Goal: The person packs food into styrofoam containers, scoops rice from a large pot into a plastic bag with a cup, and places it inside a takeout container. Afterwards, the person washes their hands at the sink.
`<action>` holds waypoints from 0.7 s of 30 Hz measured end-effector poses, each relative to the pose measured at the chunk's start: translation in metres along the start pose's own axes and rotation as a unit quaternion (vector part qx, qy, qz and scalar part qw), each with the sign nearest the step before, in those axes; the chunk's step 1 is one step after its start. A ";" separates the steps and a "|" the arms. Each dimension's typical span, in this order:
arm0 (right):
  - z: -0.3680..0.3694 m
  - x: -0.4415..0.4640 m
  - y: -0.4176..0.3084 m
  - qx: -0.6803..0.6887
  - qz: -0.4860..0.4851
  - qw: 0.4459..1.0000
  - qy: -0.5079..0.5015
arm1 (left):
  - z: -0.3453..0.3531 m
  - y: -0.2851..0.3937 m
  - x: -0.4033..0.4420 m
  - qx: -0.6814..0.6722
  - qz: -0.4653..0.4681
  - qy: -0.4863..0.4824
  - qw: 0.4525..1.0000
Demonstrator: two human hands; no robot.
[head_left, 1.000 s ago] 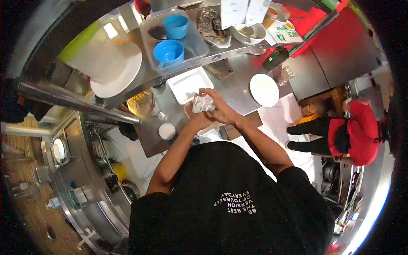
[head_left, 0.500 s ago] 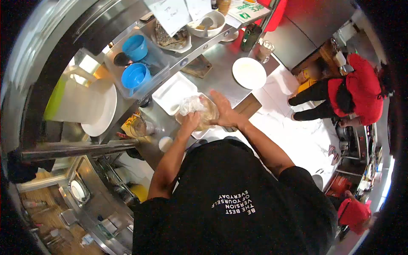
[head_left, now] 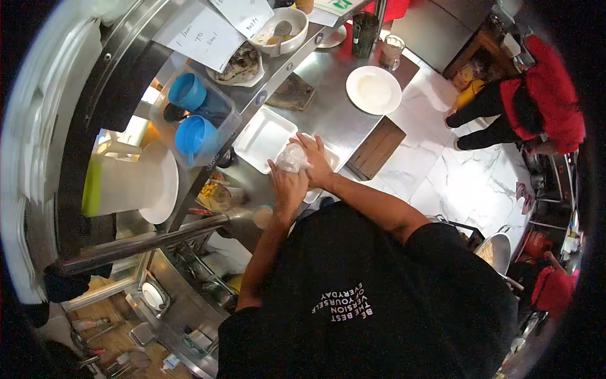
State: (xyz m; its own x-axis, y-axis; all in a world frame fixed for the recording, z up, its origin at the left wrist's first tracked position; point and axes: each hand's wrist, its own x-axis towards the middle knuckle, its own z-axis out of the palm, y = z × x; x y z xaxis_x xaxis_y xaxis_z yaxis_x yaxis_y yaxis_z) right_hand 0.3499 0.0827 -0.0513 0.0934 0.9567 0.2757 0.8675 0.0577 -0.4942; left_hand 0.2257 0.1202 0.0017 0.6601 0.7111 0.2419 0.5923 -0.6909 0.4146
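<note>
My left hand [head_left: 290,188] and my right hand [head_left: 315,163] are close together over a white foam container [head_left: 257,140] with its lid laid open. Between them is a bunched clear plastic bag [head_left: 291,158], with fingers of both hands pressed round it. My right hand lies over the bag's right side, and my left hand is at its lower side. Part of the container's near half is hidden under the hands, and its contents cannot be made out.
A white plate [head_left: 374,90], a glass mug [head_left: 392,52] and a wooden board [head_left: 291,92] sit on the steel counter. The raised shelf bears a bin [head_left: 218,129] with blue cups [head_left: 195,134] and a bowl [head_left: 284,30]. People in red [head_left: 552,88] stand at the right.
The view has turned and shifted. My right hand has come back in from the container's right side onto the bag, and the bag looks more gathered than half a second ago.
</note>
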 end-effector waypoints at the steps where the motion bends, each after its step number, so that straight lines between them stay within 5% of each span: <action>1: 0.003 0.000 0.001 0.020 0.005 1.000 0.003 | -0.001 -0.001 0.001 -0.003 -0.018 -0.012 1.000; 4: 0.018 0.001 0.009 0.061 0.005 0.998 0.019 | -0.009 -0.015 0.002 -0.287 -0.122 -0.031 0.950; 7: 0.035 -0.001 0.019 0.065 -0.028 0.997 0.041 | -0.025 -0.025 0.007 -0.136 -0.038 -0.063 0.988; 11: 0.039 0.002 0.023 0.151 -0.030 0.988 0.000 | -0.051 -0.015 0.020 -0.209 -0.033 -0.106 0.972; 16: 0.011 0.010 0.006 0.071 -0.055 0.996 -0.006 | -0.052 -0.017 0.029 -0.186 -0.054 -0.146 0.970; 19: 0.000 0.012 0.002 0.121 -0.049 0.991 -0.005 | -0.048 -0.021 0.030 -0.052 0.096 -0.087 0.990; 21: -0.005 0.012 0.001 0.159 -0.049 0.986 -0.004 | -0.050 -0.011 0.024 -0.084 0.013 -0.063 0.994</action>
State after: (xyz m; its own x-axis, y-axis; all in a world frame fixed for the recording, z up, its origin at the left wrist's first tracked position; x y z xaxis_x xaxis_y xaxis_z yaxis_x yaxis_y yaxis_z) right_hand 0.3540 0.0928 -0.0447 0.0110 0.9443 0.3288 0.6749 0.2356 -0.6992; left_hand 0.2119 0.1513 0.0465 0.7333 0.6638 0.1471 0.4951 -0.6696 0.5536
